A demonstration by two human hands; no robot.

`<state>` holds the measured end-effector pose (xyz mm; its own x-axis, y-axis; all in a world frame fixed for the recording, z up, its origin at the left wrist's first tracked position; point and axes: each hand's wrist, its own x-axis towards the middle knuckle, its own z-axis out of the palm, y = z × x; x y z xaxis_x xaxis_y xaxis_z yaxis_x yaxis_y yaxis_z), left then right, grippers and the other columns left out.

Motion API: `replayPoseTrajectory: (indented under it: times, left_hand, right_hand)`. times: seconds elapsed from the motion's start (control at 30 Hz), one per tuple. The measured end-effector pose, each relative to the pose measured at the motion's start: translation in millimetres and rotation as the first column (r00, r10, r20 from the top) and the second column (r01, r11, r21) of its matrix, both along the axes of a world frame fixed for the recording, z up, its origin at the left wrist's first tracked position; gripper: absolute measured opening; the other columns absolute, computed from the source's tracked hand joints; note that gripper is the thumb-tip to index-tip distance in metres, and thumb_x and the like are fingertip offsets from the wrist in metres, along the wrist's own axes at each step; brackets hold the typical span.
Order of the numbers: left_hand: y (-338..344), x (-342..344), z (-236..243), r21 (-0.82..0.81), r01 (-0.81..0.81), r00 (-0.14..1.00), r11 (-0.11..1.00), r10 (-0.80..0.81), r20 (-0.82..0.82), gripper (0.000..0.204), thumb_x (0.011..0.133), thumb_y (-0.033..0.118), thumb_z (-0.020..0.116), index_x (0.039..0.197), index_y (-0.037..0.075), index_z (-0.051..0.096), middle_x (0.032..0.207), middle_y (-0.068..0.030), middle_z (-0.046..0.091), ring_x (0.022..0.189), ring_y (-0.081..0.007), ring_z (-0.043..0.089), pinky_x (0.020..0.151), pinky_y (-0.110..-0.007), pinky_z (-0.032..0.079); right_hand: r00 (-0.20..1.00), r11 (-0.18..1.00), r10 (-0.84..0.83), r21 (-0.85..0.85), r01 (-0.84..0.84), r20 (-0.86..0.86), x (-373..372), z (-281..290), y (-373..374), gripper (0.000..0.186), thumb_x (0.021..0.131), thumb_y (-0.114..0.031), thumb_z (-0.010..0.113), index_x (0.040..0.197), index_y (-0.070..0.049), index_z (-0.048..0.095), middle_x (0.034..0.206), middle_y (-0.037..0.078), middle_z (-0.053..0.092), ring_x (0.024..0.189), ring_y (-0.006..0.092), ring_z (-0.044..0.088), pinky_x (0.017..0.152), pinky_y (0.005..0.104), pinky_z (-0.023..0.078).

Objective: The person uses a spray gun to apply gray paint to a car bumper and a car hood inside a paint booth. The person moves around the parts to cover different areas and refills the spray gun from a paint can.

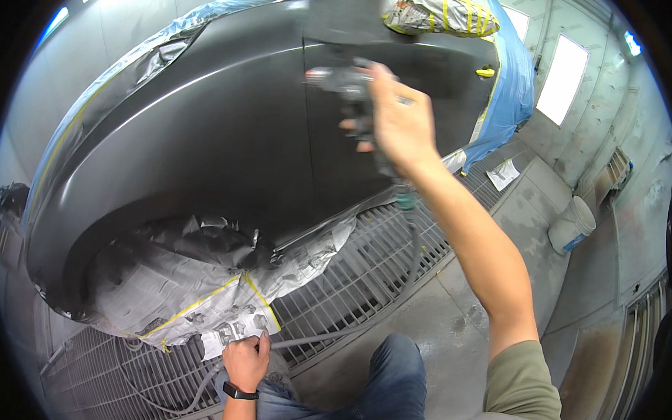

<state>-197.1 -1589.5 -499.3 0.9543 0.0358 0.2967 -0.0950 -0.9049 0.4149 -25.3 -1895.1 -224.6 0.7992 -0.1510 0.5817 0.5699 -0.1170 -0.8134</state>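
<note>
My right hand (405, 123) is raised in front of the dark grey car panels, wrapped round a spray gun (348, 84). The gun is blurred by motion, with its grey cup (345, 18) on top. A green fitting (404, 197) hangs below the handle, where the air hose (346, 332) begins. Low down, my left hand (246, 364) is closed round the same hose, close to my knee. Beside its knuckles lies the edge of the masking paper (236, 325) over the wheel area. The front fender (184, 116) and door (399, 94) look evenly dark and smooth.
Blue masking film (514, 83) and yellow tape border the car. A wrapped mirror (443, 12) juts out at the top. Floor grating (348, 284) runs under the car's side. A white bucket (572, 224) stands by the right wall, and a paper sheet (504, 175) lies on the floor.
</note>
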Motion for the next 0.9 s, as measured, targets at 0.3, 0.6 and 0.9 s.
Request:
replayPoseTrajectory:
  times: [0.3, 0.6, 0.9]
  left_hand:
    - [-5.3, 1.2, 1.8, -0.044, 0.030, 0.997, 0.999, -0.027, 0.066, 0.045, 0.092, 0.029, 0.065, 0.057, 0.001, 0.062, 0.056, -0.0210, 0.058, 0.052, -0.0423, 0.057, 0.052, -0.048, 0.044]
    - [3.4, -3.0, 10.2, -0.138, 0.107, 0.987, 0.985, -0.089, 0.130, 0.039, 0.091, 0.022, 0.065, 0.059, -0.001, 0.059, 0.058, -0.0194, 0.058, 0.053, -0.0412, 0.057, 0.052, -0.047, 0.042]
    - [2.6, -1.8, 9.2, -0.231, 0.159, 0.974, 0.960, -0.113, 0.198, 0.037, 0.091, 0.016, 0.061, 0.059, 0.000, 0.053, 0.058, -0.0203, 0.055, 0.054, -0.0421, 0.055, 0.051, -0.047, 0.040]
  right_hand:
    - [0.929, 0.935, 0.336, -0.068, -0.349, -0.152, 23.6, 49.8, 26.3, 0.065, 0.101, -0.060, 0.042, 0.118, -0.001, 0.065, 0.088, 0.016, 0.072, 0.071, 0.0210, 0.073, 0.043, 0.0276, 0.053]
    - [0.966, 0.988, -0.131, 0.049, 0.145, -0.223, 42.2, 64.4, -112.2, 0.062, 0.103, -0.055, 0.036, 0.112, -0.001, 0.065, 0.088, 0.017, 0.073, 0.071, 0.0205, 0.074, 0.044, 0.0303, 0.054]
    - [0.947, 0.839, -0.321, -0.456, 0.297, 0.025, 48.6, 154.2, -9.7, 0.063, 0.096, -0.059, 0.053, 0.094, 0.002, 0.067, 0.076, 0.012, 0.067, 0.062, 0.0169, 0.070, 0.040, 0.0289, 0.050]
